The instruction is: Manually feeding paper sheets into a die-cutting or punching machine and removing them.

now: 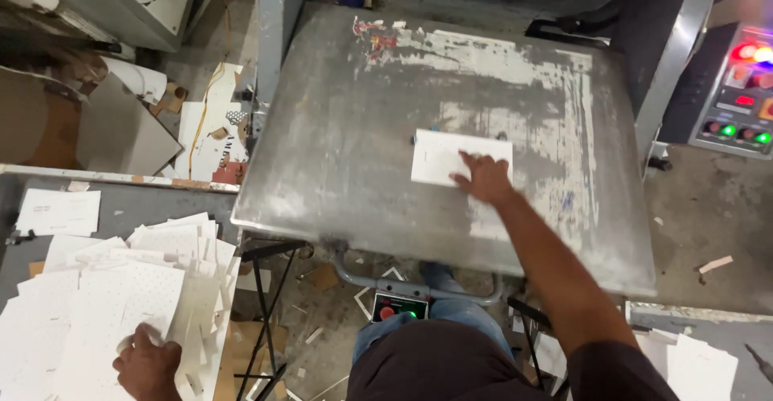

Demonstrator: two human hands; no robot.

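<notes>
Worn grey steel, scratched and streaked with white, forms the large tilted press plate that fills the middle of the head view. On it lies a single white rectangular card sheet, flat and right of the plate's centre. My right hand rests palm down on the sheet's lower right corner, fingers spread and flat, pressing on it rather than gripping it. My left hand is low at the left, on the near edge of a loose heap of white perforated card sheets piled on a grey side table; its fingers are curled over the edge of the sheets, though I cannot tell whether they actually pinch one. Below the plate's front edge sits a small grey box with a red button and a green lamp, just above my knees. At the far right stands a control panel with red and green lights. Offcuts of card and brown board lie on the concrete floor to the left of the machine.
</notes>
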